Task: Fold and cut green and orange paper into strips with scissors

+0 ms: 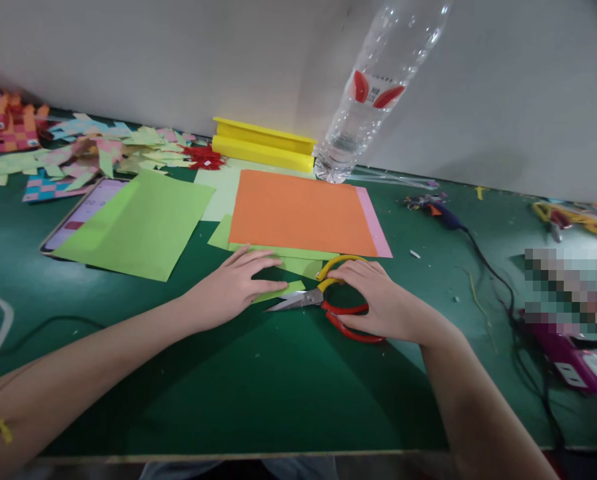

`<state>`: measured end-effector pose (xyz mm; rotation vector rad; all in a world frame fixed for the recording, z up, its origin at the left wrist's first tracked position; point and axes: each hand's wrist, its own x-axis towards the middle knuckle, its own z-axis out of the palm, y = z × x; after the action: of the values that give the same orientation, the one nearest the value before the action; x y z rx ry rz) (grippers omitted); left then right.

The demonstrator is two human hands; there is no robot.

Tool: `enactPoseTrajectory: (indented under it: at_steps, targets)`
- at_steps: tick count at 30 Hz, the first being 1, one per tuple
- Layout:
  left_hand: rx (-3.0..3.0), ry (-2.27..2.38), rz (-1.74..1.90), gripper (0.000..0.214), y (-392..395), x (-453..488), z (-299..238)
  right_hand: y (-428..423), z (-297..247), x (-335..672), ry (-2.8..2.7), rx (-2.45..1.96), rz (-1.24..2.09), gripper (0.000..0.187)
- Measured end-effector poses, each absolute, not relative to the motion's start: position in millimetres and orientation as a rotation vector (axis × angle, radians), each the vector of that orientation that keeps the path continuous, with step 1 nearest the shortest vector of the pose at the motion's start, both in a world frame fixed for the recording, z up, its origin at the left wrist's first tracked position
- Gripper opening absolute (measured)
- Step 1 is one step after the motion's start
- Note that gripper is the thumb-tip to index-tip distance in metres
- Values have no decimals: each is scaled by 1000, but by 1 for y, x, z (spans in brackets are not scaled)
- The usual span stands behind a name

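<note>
My right hand (373, 293) grips a pair of scissors (306, 300) with one yellow and one red handle. The blades point left, slightly parted, low over the green table. My left hand (236, 283) lies with fingers spread, its thumb on a small light-green paper strip (293, 288) beside the blades. Its other fingertips rest at the near edge of an orange sheet (298, 210) and the green paper (298, 253) under it. Pink paper (376, 223) shows at the orange sheet's right side. A larger light-green sheet (143, 227) lies to the left, partly covering a phone (86, 210).
A clear water bottle (373, 87) stands against the wall beside a folded yellow piece (263, 145). Cut paper strips (98, 147) are heaped at the back left. At right are a corded tool with a dark-blue handle (446, 217) and a magenta device (573, 360).
</note>
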<state>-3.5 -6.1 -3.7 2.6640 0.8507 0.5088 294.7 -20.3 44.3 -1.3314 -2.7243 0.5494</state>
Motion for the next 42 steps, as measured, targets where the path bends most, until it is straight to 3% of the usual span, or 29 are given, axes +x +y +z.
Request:
enactPoseTrajectory:
  at_steps: [6, 42]
  targets:
    - [2644, 887, 510, 30, -8, -1, 0, -18, 42, 297, -2754, -1350, 551, 49]
    - [2682, 861, 432, 36, -5, -4, -3, -24, 59, 301, -2718, -1382, 676, 43]
